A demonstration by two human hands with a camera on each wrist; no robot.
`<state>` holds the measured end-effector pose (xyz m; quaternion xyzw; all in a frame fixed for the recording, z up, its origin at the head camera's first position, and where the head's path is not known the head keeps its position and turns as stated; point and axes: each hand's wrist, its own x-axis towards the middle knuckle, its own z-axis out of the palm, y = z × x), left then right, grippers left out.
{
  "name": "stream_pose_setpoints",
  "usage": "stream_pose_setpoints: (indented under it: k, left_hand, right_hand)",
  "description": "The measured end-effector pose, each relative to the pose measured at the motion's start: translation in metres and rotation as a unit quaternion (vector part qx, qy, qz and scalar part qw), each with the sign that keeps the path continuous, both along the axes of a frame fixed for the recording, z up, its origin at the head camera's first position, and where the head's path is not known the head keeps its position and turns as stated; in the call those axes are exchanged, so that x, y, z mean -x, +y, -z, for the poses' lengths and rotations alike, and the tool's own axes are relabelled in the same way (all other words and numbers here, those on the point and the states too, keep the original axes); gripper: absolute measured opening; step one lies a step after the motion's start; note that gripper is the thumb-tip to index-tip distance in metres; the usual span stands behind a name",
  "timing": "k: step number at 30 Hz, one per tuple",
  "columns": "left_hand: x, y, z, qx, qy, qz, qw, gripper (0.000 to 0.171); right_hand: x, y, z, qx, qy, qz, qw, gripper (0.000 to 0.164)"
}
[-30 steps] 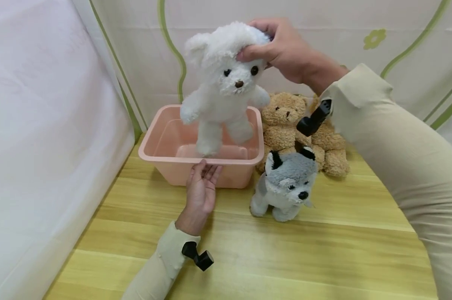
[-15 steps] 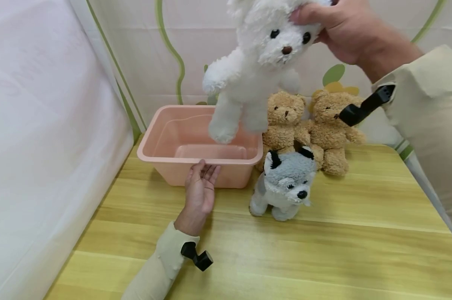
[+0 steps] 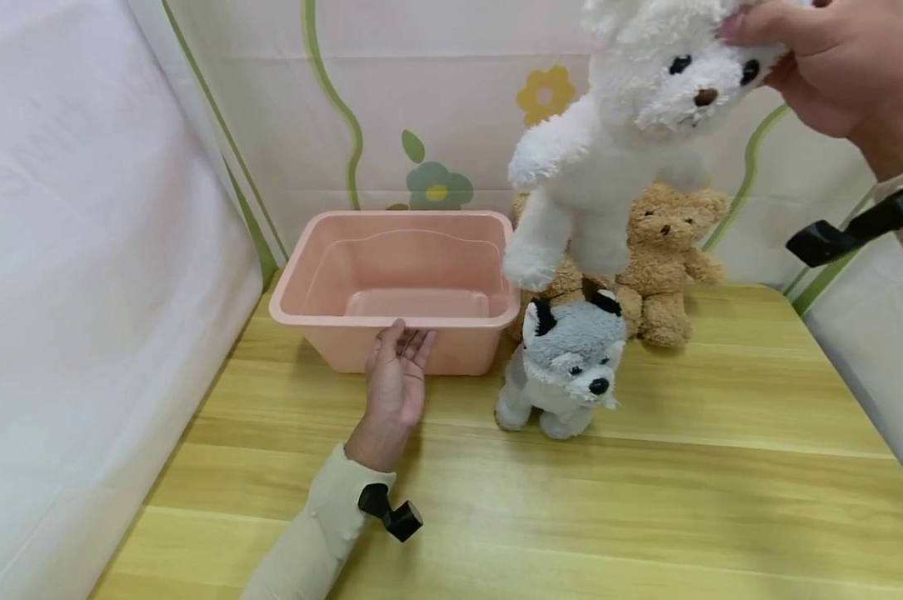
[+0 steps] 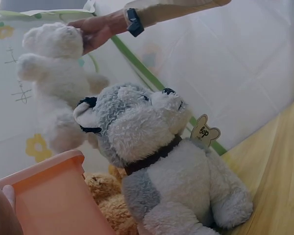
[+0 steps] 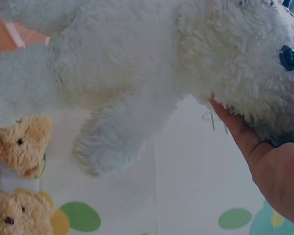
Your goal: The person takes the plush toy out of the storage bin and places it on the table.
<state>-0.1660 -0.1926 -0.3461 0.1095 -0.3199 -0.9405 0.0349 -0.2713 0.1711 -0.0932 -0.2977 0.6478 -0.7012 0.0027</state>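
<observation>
High at the right of the head view, my right hand (image 3: 856,75) grips a white teddy bear (image 3: 609,167) by the side of its head. The bear hangs upright in the air, its legs in front of two brown teddy bears. My left hand (image 3: 396,375) holds the front rim of a pink plastic tub (image 3: 316,320), thumb at the rim and fingers curled beneath it. No toy shows inside the tub. A grey and white plush husky (image 3: 571,367) stands on the table right of the tub; the left wrist view shows its dark collar (image 4: 154,155) and paper tag (image 4: 204,131).
One brown teddy bear (image 3: 665,258) sits behind the husky; the other brown bear (image 3: 564,283) is partly hidden by the white bear. Wooden table boards (image 3: 646,517) stretch across the front. A flower-patterned cloth (image 3: 451,100) hangs behind, and white cloth (image 3: 84,292) covers the left side.
My right hand has carried the white teddy bear up and rightward, from over the pink tub to in front of the brown bears. My left hand has stayed at the tub's rim.
</observation>
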Motion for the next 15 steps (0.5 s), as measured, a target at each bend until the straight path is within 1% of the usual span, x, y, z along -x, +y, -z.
stream_pose_setpoints:
  k: [3,4,10,15]
  left_hand:
    - [0.0,-0.001,0.0,-0.001,-0.001,-0.003,1.0,0.009]
    - [0.0,-0.001,0.001,-0.002,-0.001,-0.004,1.0,0.009]
    - [0.0,-0.002,0.001,-0.005,0.002,-0.004,1.0,0.01]
    - [0.0,-0.003,0.001,-0.006,-0.001,-0.005,1.0,0.009]
  right_hand:
    - [-0.004,0.014,0.006,0.027,-0.019,0.012,0.999,0.046]
    - [-0.006,0.019,0.007,0.03,-0.022,0.022,0.999,0.047]
    - [-0.012,0.045,0.018,0.022,-0.025,0.072,0.997,0.048]
    - [-0.018,0.066,0.034,0.039,-0.034,0.086,0.995,0.045]
